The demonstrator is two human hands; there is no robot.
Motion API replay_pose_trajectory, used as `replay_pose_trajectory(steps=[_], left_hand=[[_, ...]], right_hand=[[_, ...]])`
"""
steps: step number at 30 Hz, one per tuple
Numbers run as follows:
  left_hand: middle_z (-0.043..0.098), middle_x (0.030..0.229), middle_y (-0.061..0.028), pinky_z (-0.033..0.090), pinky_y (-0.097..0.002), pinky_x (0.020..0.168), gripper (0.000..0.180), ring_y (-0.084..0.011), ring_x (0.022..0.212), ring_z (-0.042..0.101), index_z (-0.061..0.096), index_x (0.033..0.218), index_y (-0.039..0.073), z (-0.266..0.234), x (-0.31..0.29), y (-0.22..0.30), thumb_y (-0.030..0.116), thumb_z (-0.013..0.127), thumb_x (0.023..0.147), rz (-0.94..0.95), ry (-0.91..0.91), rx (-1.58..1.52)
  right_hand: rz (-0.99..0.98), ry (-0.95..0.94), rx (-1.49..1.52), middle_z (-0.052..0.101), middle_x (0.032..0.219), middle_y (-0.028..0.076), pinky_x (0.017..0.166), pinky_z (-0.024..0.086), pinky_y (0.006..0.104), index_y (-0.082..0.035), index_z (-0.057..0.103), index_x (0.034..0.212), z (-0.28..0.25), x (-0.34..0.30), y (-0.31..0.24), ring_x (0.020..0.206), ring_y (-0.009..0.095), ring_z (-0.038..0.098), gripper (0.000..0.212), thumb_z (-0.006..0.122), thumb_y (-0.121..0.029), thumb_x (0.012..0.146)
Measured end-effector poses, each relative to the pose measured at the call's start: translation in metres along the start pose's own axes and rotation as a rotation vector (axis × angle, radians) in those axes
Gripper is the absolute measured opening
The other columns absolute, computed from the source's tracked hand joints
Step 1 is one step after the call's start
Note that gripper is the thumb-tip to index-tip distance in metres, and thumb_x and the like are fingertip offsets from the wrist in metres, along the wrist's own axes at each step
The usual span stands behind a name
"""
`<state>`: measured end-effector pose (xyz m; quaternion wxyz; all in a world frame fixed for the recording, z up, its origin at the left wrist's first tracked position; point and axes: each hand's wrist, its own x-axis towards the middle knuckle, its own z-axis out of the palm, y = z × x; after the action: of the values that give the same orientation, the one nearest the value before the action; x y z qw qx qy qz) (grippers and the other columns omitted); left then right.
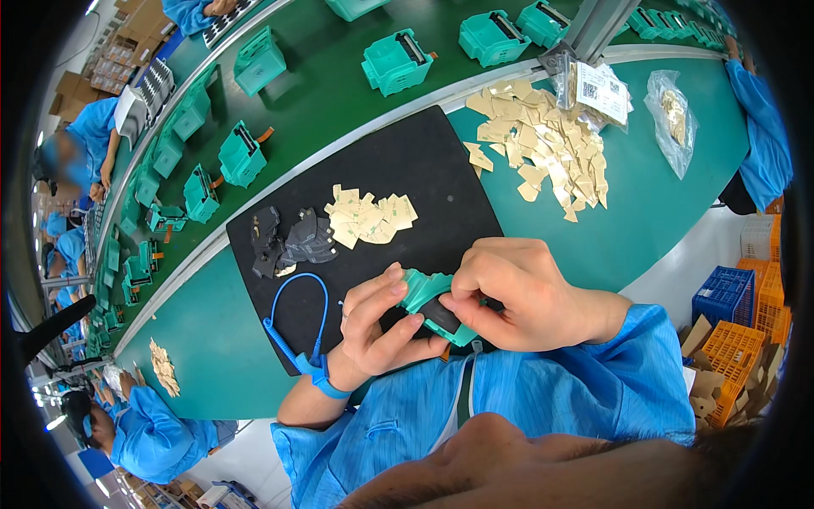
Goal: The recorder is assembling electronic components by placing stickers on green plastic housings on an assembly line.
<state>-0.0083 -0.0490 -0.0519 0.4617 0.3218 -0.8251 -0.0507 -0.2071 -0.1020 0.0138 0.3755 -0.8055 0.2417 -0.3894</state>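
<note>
My left hand (373, 327) grips a green plastic housing (417, 291) from its left side, close to my chest and just over the near edge of a black mat (432, 161). A dark flat piece (441, 316) shows in the housing's near side. My right hand (534, 293) is closed, thumb and index finger pinched together against the housing's right part; whatever lies between them is hidden. Around my left wrist is a blue strap (326, 379) with a coiled cord (273, 327). Beyond my hands lie dark grey cut pieces (309, 239) and beige paper-like scraps (373, 219).
A larger heap of beige scraps (551, 140) covers the bench at the right, beside clear plastic bags (672, 119). Behind a metal rail, a green conveyor (322, 93) carries several green housings (397, 64). Co-workers in blue sit along it. Orange crates (731, 356) stand at the right.
</note>
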Motion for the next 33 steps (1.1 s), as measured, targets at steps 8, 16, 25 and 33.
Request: replay_pose_trajectory(steps=[8, 16, 25, 33], left_hand=[[0.044, 0.116, -0.0183, 0.054, -0.0436, 0.084, 0.059, -0.0345, 0.105, 0.051, 0.049, 0.112, 0.012, 0.003, -0.003, -0.008, 0.030, 0.081, 0.065, 0.033, 0.076, -0.031], [0.048, 0.112, -0.0184, 0.052, -0.0398, 0.079, 0.039, -0.0346, 0.098, 0.054, 0.061, 0.097, 0.006, -0.003, 0.004, -0.007, 0.022, 0.078, 0.066, 0.004, 0.211, -0.189], [0.026, 0.136, -0.0242, 0.038, -0.0453, 0.098, 0.088, -0.0382, 0.121, 0.040, 0.030, 0.138, 0.011, -0.048, -0.009, -0.024, 0.021, 0.080, 0.066, -0.229, 0.263, 0.220], [0.039, 0.127, -0.0225, 0.042, -0.0416, 0.094, 0.061, -0.0371, 0.117, 0.046, 0.048, 0.120, 0.002, -0.040, -0.025, -0.035, -0.001, 0.071, 0.064, -0.348, 0.256, 0.240]], right_hand=[[-0.133, 0.110, -0.667, 0.041, 0.059, 0.000, 0.042, 0.039, 0.0272, -0.009, 0.053, 0.081, 0.013, 0.003, 0.002, 0.051, 0.015, 0.047, 0.024, 0.066, -0.012, 0.060], [-0.140, -0.347, -0.163, 0.051, 0.103, 0.012, 0.065, 0.051, 0.0355, -0.004, 0.052, 0.113, -0.010, 0.024, -0.012, 0.083, 0.029, 0.060, 0.056, 0.075, -0.020, 0.064], [-0.120, -0.095, -0.489, 0.054, 0.096, 0.017, 0.077, 0.046, 0.0389, 0.001, 0.056, 0.107, 0.024, 0.138, 0.059, 0.091, 0.034, 0.056, 0.055, 0.073, -0.024, 0.061], [0.087, -0.052, -0.732, 0.052, 0.105, 0.019, 0.082, 0.048, 0.0431, -0.003, 0.051, 0.112, 0.055, 0.212, 0.144, 0.101, 0.035, 0.053, 0.067, 0.074, -0.044, 0.065]])
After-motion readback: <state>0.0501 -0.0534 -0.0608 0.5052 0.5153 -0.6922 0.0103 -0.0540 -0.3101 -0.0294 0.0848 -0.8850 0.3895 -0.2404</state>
